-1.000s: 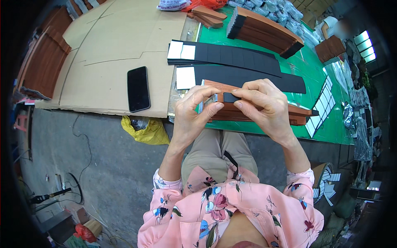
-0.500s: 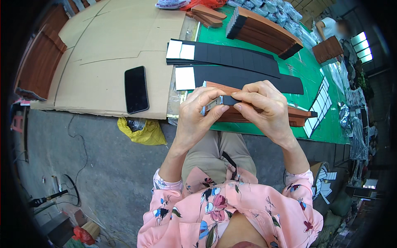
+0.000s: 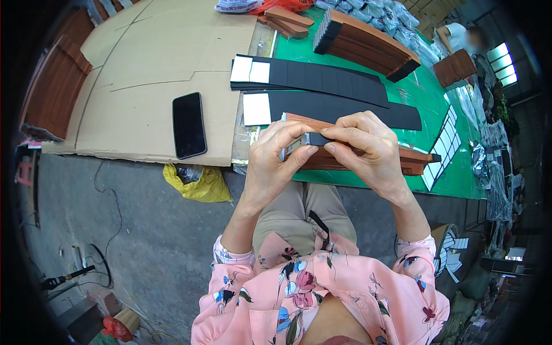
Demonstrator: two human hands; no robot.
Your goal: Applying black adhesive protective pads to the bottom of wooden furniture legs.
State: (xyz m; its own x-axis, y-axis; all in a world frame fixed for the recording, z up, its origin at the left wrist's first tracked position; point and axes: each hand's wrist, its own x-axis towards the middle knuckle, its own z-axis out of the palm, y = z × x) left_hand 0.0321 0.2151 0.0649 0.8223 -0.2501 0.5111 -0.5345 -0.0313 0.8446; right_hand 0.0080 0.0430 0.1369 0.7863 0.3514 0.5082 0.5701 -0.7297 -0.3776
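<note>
Just above the near edge of the green table, both my hands are closed in a pinch, meeting at a small black piece (image 3: pixel 317 139). My left hand (image 3: pixel 267 161) grips its pale grey end between thumb and forefinger. With thumb and fingertips, my right hand (image 3: pixel 372 150) pinches the black end. Fingers partly cover the piece, so its full shape is hidden. Under and behind my hands lie reddish-brown wood-look strips (image 3: pixel 411 163), partly hidden. Beyond them are black flat sheets (image 3: pixel 345 108) divided into strips, with white backing (image 3: pixel 256 109) showing at their left ends.
Cardboard (image 3: pixel 138 115) covers the table's left part, with a black phone (image 3: pixel 189 125) on it. A row of brown strips (image 3: pixel 368 46) stands farther back on the green tabletop (image 3: pixel 460 167). White sheet pieces (image 3: pixel 443 149) lie right. A yellow bag (image 3: pixel 198 184) sits below the cardboard edge. Another person (image 3: pixel 457 37) is far right.
</note>
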